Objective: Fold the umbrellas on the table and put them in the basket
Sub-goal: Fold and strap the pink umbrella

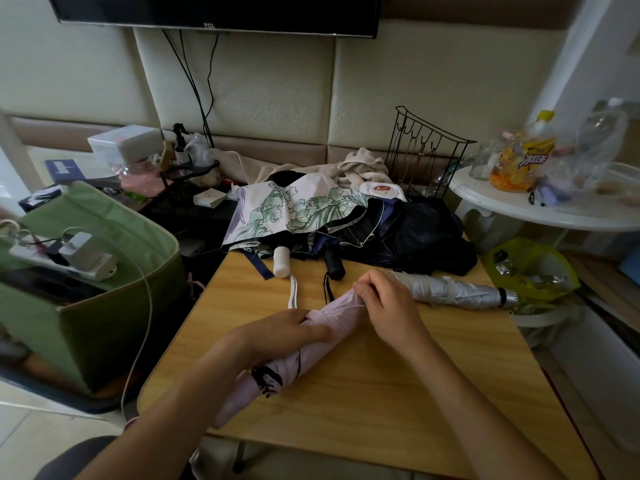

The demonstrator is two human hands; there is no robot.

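A black wire rack (424,152) is standing against the padded wall, with a crumpled beige cloth (360,166) lying just beside it. A white round side desk (540,206) is carrying a yellow-capped bottle (528,154), a glass jar (483,161) and clear plastic bags (595,143). A dark screen (218,10) is hanging above, black cables (197,88) trailing down from it. A white box (123,142) and a spray bottle (180,143) are sitting at far left
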